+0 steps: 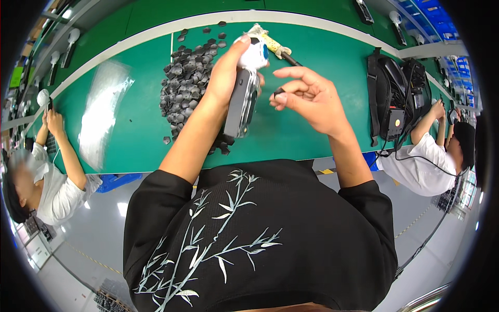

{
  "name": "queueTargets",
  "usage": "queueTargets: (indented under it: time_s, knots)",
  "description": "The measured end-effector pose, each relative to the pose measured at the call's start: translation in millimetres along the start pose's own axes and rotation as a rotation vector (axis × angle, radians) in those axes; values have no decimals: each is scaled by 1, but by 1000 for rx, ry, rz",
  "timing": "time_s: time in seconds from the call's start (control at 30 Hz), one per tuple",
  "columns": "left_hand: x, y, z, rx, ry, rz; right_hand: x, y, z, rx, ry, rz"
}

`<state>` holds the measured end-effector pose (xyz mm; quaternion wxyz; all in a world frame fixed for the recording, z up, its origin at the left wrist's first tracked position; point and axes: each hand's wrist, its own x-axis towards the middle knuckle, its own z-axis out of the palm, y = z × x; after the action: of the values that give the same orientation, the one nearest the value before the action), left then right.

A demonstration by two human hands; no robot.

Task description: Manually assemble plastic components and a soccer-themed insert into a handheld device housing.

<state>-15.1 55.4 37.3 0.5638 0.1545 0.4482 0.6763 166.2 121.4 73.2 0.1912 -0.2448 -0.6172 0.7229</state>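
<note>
My left hand (228, 73) is wrapped around a handheld device with a white rounded head (252, 55) and a dark grey, box-like body (239, 106). A blue round part shows on the side of its head. The device is held up over the table, tilted slightly. To its right, my right hand (312, 99) pinches a small black piece (278, 92) between thumb and forefinger, apart from the device. Under and beside my left forearm lies a heap of small black pentagonal pieces (187, 78), partly hidden by the arm.
Behind the device lie a yellow-and-white cloth (267, 41) and a dark rod (291, 59). A black strapped pack with cables (390, 99) stands at the right. A clear plastic sheet (101, 112) lies on the green table (312, 148). Co-workers sit at left (62, 182) and right (421, 166).
</note>
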Motion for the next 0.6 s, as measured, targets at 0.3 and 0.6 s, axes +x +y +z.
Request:
queueTargets:
  time_s: [0.3, 0.6]
  knots:
    - [-16, -15, 9, 131, -27, -191, 7, 11, 6, -387, 178, -295]
    - [-14, -16, 5, 92, -53, -214, 23, 16, -2, -524, 92, -317]
